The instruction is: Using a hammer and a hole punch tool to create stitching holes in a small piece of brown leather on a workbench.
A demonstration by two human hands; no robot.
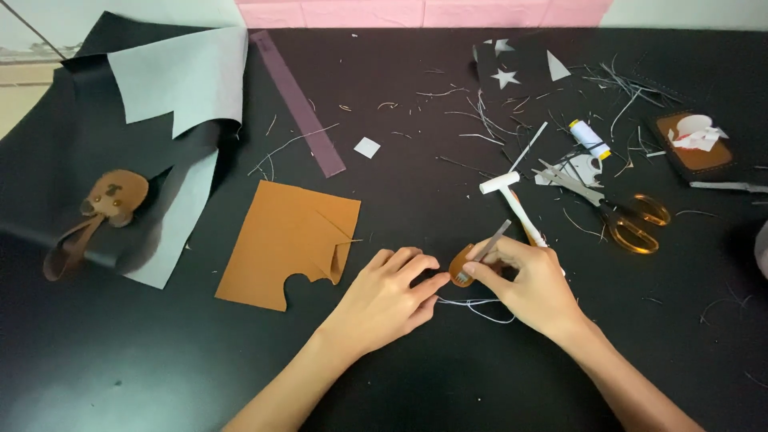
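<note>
My right hand (534, 286) grips a slim metal pronged chisel (490, 244), its teeth set on a small rounded brown leather piece (459, 266) lying on the black table. Fingertips of my left hand (386, 300) rest flat beside that piece, touching its left edge. A white thread (478, 306) loops on the table just below both hands. A white mallet (512, 198) lies behind my right hand.
A cut tan leather sheet (284, 240) lies left of my hands. Orange-handled scissors (616, 211), a white thread spool (590, 138), a purple ruler (298, 102), grey and black sheets (180, 80), a brown leather pouch (112, 200) and several scraps surround them.
</note>
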